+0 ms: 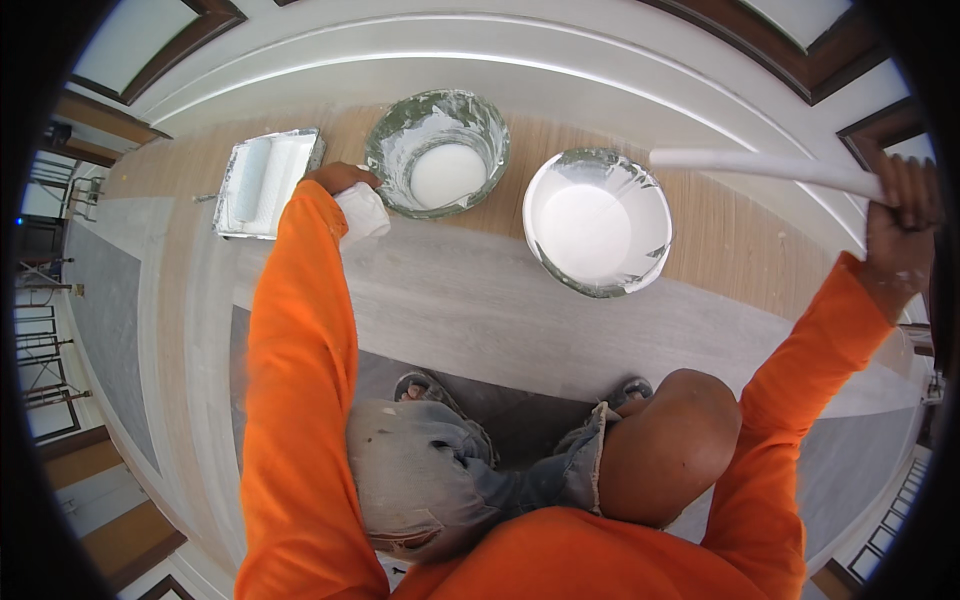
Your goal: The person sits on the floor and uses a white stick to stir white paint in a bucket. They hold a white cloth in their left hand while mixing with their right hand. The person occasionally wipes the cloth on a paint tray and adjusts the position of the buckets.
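Orange shirt (560, 560) filled near foreground, bent knee (680, 445) beyond. Right hand (905, 215) raised over floor's right side, fingers clenched round white pole (765, 166) — free end near right tub (652, 215). Left hand (340, 178) outstretched, fingers grasping white object (363, 213) — kind unclear — just beside left tub (392, 152). Both tubs held white paint (450, 174) at far edge of floor (450, 310); tray (312, 150) with roller (251, 180) lay left.

Tan-and-grey floor (470, 325) — seemingly planked, two paint tubs (385, 150), roller tray (287, 165)
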Tool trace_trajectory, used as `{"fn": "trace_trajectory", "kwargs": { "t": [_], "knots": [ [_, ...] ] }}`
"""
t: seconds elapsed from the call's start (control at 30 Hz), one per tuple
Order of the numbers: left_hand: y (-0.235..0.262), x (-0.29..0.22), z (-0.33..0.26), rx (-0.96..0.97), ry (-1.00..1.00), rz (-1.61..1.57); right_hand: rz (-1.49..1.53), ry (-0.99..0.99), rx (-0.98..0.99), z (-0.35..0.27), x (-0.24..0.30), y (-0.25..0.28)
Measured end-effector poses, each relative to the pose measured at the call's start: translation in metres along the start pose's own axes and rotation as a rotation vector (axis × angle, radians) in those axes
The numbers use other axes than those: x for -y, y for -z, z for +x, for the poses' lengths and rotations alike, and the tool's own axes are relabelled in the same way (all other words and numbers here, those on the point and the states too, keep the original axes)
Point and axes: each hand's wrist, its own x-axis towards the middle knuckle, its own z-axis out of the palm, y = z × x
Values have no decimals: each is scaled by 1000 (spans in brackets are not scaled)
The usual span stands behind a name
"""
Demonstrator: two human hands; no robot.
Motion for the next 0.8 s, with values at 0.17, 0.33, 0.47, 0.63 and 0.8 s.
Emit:
{"fn": "trace_trajectory", "kwargs": {
  "t": [0.17, 0.33, 0.47, 0.63, 0.8],
  "knots": [
    [-1, 23, 20, 33, 42, -88, -254, -78, -429, -57, -78, -7],
    [-7, 26, 13, 65, -10, -523, -205, -65, -599, -89, -126, 21],
    [-9, 8, -3, 45, -81, -655, -309, -73, -564, -114, -177, 46],
    [7, -18, -31, -26, -140, -616, -488, 30, -579, -136, -251, 64],
    [9, -46, -84, 46, -125, -797, -24, -190, -684, -172, -290, 71]
  ]
}}
